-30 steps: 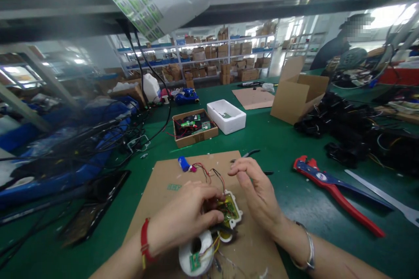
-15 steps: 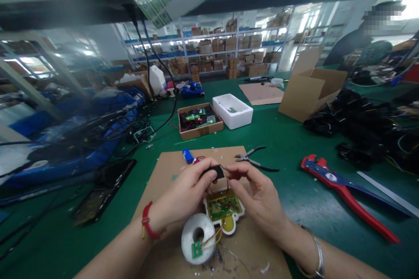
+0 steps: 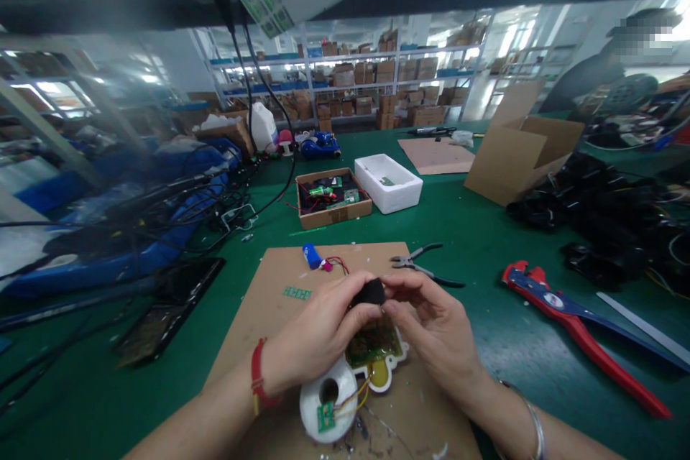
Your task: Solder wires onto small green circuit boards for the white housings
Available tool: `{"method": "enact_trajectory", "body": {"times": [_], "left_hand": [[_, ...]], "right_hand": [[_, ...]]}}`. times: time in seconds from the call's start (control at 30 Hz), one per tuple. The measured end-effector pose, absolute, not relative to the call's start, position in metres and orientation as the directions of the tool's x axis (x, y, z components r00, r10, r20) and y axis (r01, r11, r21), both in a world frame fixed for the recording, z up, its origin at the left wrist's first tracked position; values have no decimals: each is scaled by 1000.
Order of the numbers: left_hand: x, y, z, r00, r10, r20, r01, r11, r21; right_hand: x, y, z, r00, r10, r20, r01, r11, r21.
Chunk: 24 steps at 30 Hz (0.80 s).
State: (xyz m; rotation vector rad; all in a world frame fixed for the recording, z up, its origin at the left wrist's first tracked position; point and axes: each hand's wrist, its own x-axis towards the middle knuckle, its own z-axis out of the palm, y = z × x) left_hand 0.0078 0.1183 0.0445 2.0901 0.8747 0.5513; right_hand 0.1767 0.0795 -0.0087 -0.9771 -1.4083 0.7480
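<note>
My left hand [image 3: 318, 330] and right hand [image 3: 436, 327] meet above the work, and the fingertips [image 3: 396, 287] of both close on a small black block [image 3: 370, 292], clamping it from either side (I can't tell from here what the block is). It sits just above a green circuit board [image 3: 371, 343], which lies in a white-edged casing [image 3: 389, 387] on a cardboard sheet [image 3: 323, 266].

Just below my left hand, a white spool [image 3: 313, 402] rests against the casing, with a small green board [image 3: 325, 417] lying on it and thin yellow wires [image 3: 361, 395] running across to the casing. Farther up the sheet lies a blue battery [image 3: 311, 256] with red wires [image 3: 337, 264] trailing from it.

Past my right fingers, pliers [image 3: 420, 262] lie open on the green mat [image 3: 474, 230], and a red-and-blue wire stripper [image 3: 571, 323] lies well off to the right (its jaws point away from me).
</note>
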Motion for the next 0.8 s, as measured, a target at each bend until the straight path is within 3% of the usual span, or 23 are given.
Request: {"method": "enact_trajectory", "body": {"times": [0.4,0.6,0.8], "left_hand": [[1,121,42,786,616,44,130,-235,963],[0,119,41,805,593,-20,40,-20,999],[1,117,39,812,581,-53,6,83,997]], "right_hand": [[179,75,4,-34,699,714,370,673,-641],[180,76,2,-14,688,726,355,682,-639],[181,77,3,-40,695,718,359,680,-639]]}}
